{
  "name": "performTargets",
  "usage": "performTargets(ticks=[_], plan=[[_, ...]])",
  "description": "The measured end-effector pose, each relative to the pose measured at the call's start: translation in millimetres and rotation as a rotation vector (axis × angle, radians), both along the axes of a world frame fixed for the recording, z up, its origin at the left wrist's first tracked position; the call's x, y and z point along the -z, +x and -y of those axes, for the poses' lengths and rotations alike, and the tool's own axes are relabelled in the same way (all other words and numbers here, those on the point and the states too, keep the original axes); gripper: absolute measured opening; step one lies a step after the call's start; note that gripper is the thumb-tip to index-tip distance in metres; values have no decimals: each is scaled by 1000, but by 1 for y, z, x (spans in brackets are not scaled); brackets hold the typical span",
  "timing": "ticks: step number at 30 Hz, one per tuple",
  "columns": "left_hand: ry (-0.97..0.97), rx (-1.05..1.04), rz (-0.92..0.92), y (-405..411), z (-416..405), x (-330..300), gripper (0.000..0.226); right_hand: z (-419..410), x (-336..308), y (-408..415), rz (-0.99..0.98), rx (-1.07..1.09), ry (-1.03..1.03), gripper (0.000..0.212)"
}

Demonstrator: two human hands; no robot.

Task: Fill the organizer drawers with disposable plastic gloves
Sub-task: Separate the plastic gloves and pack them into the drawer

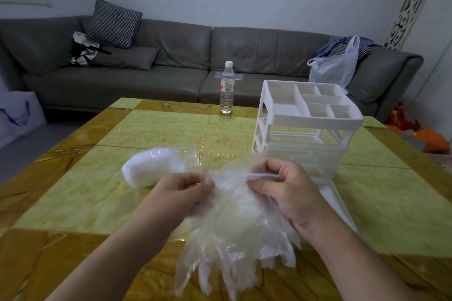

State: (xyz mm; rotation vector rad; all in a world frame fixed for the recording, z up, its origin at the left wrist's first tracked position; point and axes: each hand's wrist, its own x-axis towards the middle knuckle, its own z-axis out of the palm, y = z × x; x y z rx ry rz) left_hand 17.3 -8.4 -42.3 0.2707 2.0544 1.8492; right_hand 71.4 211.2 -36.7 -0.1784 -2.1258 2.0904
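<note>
A stack of clear disposable gloves [232, 234] hangs over the table's near part, fingers pointing toward me. My left hand [182, 193] pinches its cuff edge on the left, and my right hand [286, 190] pinches the same edge on the right. A clear zip bag [156, 166] stuffed with more white gloves lies on the table to the left, just behind my left hand. The white organizer [308, 124] stands at the right with a compartment tray on top. One drawer [337, 203] is pulled out toward me, partly hidden by my right hand.
A water bottle [227, 88] stands at the far edge of the yellow-green tiled table [159, 127]. Beyond it runs a grey sofa [186, 56] with cushions, bags and a plastic bag [335, 66].
</note>
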Motion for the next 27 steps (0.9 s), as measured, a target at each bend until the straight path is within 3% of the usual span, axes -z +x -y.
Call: performTargets(ticks=[3,6,10,16,27], plan=[[102,10,121,-3,3,1,26,-1,0,0,20,-19,-5,20],[138,27,107,-3,6,-1,33,-3,0,-1,44,-30,31,16],[150,41,37,-1,7,-5,13,-8,0,-2,70,-22,159,17],[189,-35,43,6,3,-12,18,-11,1,-2,103,-9,379,27],[55,-123,-191,8,-1,-8,6,0,1,0,29,106,265,11]])
